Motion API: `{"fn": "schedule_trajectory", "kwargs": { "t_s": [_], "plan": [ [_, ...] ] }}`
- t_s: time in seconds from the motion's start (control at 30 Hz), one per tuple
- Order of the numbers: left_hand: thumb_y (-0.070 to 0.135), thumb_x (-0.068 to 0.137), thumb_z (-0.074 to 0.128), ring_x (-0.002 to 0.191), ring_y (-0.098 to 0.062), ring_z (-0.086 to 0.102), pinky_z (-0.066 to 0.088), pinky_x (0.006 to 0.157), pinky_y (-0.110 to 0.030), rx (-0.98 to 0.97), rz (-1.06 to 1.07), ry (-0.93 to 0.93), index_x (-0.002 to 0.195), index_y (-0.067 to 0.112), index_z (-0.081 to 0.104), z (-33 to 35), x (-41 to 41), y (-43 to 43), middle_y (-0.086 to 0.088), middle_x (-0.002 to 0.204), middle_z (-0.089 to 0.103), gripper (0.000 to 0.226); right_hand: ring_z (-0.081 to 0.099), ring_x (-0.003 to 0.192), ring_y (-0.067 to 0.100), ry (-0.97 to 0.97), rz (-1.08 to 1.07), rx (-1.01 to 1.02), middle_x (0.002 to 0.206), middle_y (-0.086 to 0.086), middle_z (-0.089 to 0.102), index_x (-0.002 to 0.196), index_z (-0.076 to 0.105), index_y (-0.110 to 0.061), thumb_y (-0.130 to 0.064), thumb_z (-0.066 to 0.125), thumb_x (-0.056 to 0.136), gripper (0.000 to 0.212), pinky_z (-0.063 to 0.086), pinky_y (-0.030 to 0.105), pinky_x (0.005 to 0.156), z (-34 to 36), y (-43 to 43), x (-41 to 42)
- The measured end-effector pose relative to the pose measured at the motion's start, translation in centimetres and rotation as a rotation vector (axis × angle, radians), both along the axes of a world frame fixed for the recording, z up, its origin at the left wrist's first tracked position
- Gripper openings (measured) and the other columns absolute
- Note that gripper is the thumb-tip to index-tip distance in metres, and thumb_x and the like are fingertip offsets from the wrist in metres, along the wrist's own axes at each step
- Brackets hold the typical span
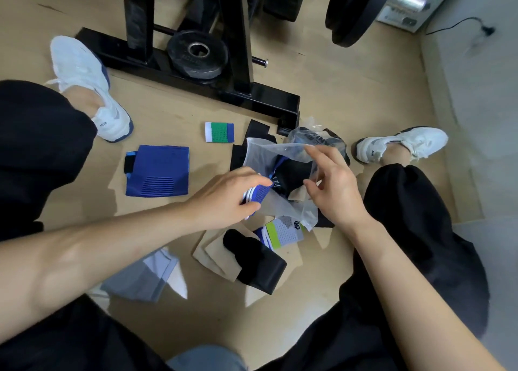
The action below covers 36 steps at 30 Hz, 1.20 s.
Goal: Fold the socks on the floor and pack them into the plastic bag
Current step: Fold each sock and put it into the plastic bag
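Left hand grips striped sock, long axis toward 1 o'clock, into plastic bag; right hand pinches its rim. Bare floor at 5 o'clock.

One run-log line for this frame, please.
step: packing | left hand: grips blue sock at plastic bag mouth | right hand: holds bag open | floor: other socks not yet packed

Tan floor, black weight rack, perhaps a silver machine.

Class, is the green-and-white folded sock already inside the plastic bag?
No, the green-and-white sock lies on the floor, apart from the plastic bag.
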<state>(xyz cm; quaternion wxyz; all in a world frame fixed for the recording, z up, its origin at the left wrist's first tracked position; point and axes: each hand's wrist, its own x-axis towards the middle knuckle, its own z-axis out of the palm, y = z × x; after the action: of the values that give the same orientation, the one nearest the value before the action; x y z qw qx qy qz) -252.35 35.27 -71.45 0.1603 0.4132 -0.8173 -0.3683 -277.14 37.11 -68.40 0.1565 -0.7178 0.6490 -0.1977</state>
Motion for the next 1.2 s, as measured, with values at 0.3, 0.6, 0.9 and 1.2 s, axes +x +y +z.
{"fn": "schedule_trajectory", "kwargs": {
  "t_s": [0.3,0.6,0.9,1.2],
  "plan": [
    [0.052,0.102,0.044,0.146,-0.032,0.029,0.035,0.112,-0.046,-0.149,-0.164,-0.401,0.161,0.020,0.017,-5.0,-9.4,-3.3,-0.004,0.167,0.012,0.073,0.052,0.101,0.003,-0.106,-0.052,-0.041,0.137,-0.008,0.047,0.148,0.046,-0.017,0.000,0.072,0.083,0.072,0.053,0.027,0.091,1.3,0.7,-1.3],
    [0.080,0.088,0.013,0.153,-0.036,-0.011,0.010,0.122,-0.061,0.274,-0.151,-0.394,0.159,0.042,0.005,-10.8,-14.2,-5.2,0.007,0.169,-0.012,0.081,0.049,0.098,0.001,-0.123,-0.078,-0.016,0.134,-0.015,0.044,0.148,0.045,-0.016,0.004,0.069,0.083,0.072,0.048,0.018,0.087,1.5,1.6,-1.6],
    [0.077,0.093,0.021,0.152,-0.043,-0.015,0.009,0.120,-0.064,0.237,-0.146,-0.503,0.158,0.043,-0.003,-10.8,-16.8,-7.7,0.000,0.168,-0.018,0.077,0.053,0.093,0.002,-0.144,-0.068,-0.009,0.136,-0.007,0.048,0.147,0.046,-0.016,0.005,0.071,0.082,0.073,0.051,0.019,0.086,1.6,1.8,-1.5],
    [0.061,0.093,0.054,0.154,-0.025,0.011,0.015,0.123,-0.046,0.418,-0.037,-0.094,0.145,0.038,0.051,-10.0,-12.9,-6.7,0.004,0.169,0.012,0.058,0.060,0.079,0.010,-0.191,-0.077,0.022,0.132,-0.006,0.048,0.146,0.047,-0.018,0.004,0.070,0.084,0.070,0.051,0.016,0.072,1.4,2.1,-1.4]
  ]
}}
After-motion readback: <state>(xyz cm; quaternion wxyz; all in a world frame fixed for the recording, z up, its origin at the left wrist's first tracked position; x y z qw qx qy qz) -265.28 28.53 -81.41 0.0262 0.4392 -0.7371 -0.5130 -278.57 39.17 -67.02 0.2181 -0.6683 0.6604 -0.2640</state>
